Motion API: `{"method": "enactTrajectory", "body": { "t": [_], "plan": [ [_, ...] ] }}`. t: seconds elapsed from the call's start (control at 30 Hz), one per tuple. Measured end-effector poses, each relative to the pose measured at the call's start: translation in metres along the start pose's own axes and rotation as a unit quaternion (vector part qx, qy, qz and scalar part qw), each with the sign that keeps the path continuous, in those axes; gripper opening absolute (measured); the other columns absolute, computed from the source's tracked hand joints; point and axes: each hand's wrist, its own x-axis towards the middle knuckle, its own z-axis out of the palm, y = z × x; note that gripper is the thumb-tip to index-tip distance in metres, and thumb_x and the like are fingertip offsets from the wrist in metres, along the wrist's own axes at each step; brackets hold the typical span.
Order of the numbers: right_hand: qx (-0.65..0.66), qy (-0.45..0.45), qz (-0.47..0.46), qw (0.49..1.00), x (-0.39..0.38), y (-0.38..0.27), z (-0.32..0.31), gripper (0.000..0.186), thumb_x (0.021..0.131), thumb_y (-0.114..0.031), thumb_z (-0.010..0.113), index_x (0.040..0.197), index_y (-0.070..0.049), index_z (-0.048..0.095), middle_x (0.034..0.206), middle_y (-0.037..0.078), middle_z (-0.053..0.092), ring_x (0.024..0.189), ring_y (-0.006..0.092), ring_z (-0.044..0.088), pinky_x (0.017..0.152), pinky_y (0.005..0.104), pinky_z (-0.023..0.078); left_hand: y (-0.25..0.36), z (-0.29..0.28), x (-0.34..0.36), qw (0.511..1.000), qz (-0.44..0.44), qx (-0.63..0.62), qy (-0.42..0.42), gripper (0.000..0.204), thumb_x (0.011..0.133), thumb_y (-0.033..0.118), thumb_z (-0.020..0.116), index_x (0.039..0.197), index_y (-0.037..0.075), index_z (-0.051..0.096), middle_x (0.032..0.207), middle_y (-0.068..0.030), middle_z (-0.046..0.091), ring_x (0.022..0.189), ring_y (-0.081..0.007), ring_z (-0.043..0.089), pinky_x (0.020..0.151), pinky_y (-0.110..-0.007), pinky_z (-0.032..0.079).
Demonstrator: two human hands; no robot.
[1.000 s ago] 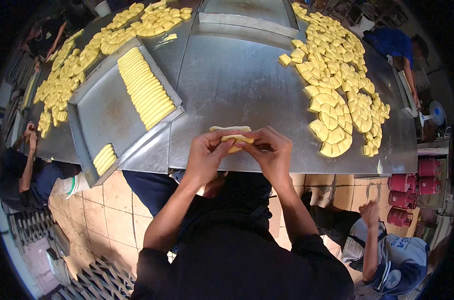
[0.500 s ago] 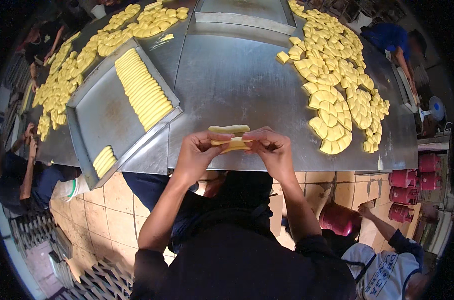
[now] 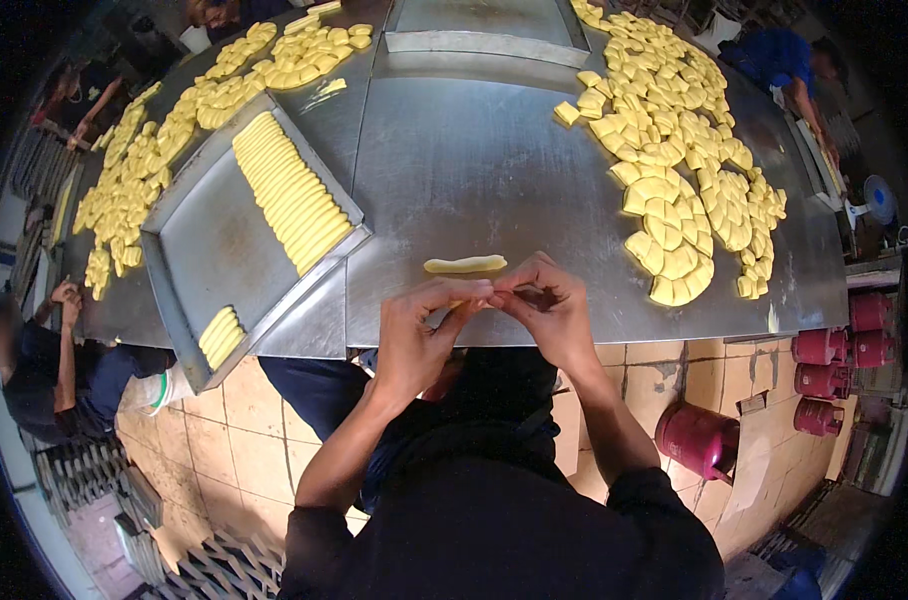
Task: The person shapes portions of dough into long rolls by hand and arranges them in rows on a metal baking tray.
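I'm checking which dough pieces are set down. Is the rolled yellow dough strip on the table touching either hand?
Apart. The head view shows bare steel between the dough strip and the left hand and right hand.

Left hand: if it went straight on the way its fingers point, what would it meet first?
The left hand points up and right; it would likely first meet the rolled dough stick lying on the steel table, though depth is unclear.

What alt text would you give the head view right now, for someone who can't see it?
Over a steel table, the left hand and right hand meet fingertip to fingertip, pinching something mostly hidden. A rolled yellow dough stick lies just beyond them; a metal tray to the left holds a row of sticks, and flat dough pieces cover the right.
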Motion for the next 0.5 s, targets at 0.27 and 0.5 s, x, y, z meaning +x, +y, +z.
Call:
{"method": "enactTrajectory", "body": {
  "t": [0.27, 0.5],
  "plan": [
    [-0.120, -0.132, 0.036, 0.983, 0.001, -0.008, -0.033, 0.018, 0.094, -0.006, 0.076, 0.112, -0.002, 0.078, 0.088, 0.008, 0.071, 0.081, 0.0118, 0.069, 0.071, 0.0277, 0.054, -0.015, -0.012, -0.006, 0.973, -0.183, -0.108, -0.085, 0.016, 0.096, 0.008, 0.075, 0.108, -0.001, 0.077, 0.108, -0.0104, 0.079, 0.099, -0.0176, 0.076, 0.089, -0.030, 0.058],
    [-0.213, -0.190, 0.013, 0.958, 0.008, -0.007, -0.030, 0.021, 0.094, -0.018, 0.074, 0.106, -0.001, 0.077, 0.091, 0.016, 0.071, 0.079, 0.0340, 0.070, 0.072, 0.0410, 0.055, -0.023, -0.005, -0.001, 0.960, -0.205, -0.132, -0.137, 0.020, 0.100, 0.015, 0.071, 0.108, -0.002, 0.076, 0.113, -0.0094, 0.076, 0.103, -0.0171, 0.072, 0.088, -0.033, 0.056]
  ]
}}
